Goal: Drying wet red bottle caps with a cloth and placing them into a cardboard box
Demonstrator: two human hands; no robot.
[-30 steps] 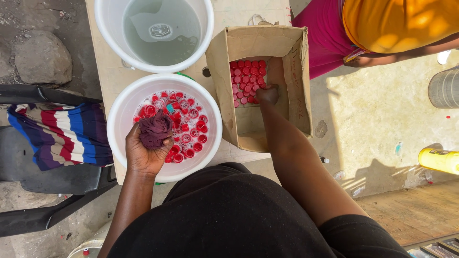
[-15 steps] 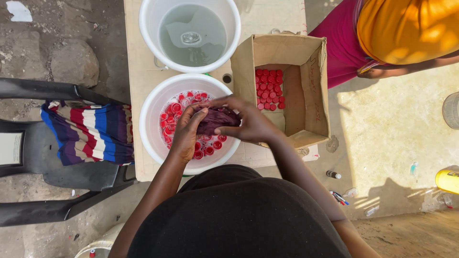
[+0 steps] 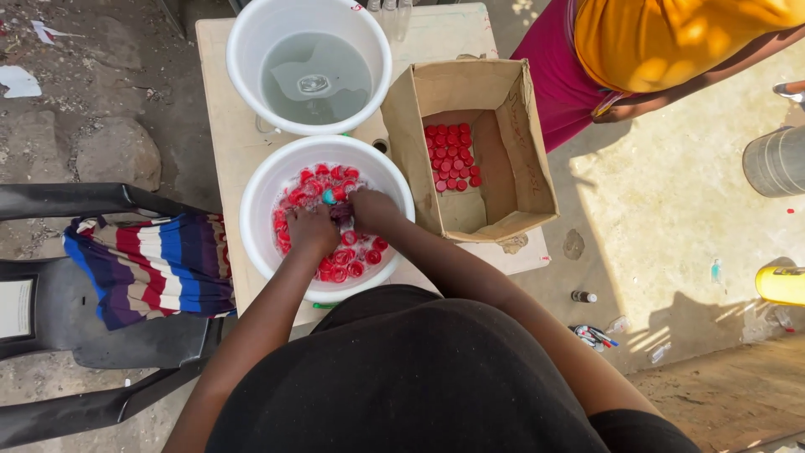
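Hands meet inside a round white plastic bucket (image 3: 256, 210) of water crowded with small red plastic bottle caps (image 3: 344, 260), too many to count. The left hand (image 3: 312, 228) and right hand (image 3: 371, 210) are both curled, knuckles up, pressed together around a dark purple cloth (image 3: 341, 213) that shows only as a sliver between them, at the bucket's middle. A second white bucket (image 3: 243, 50) beyond holds cloudy water. To the right, one open brown cardboard box (image 3: 511, 168) holds roughly thirty more red caps in rows. Both buckets and the box stand on a pale wooden table (image 3: 222, 126).
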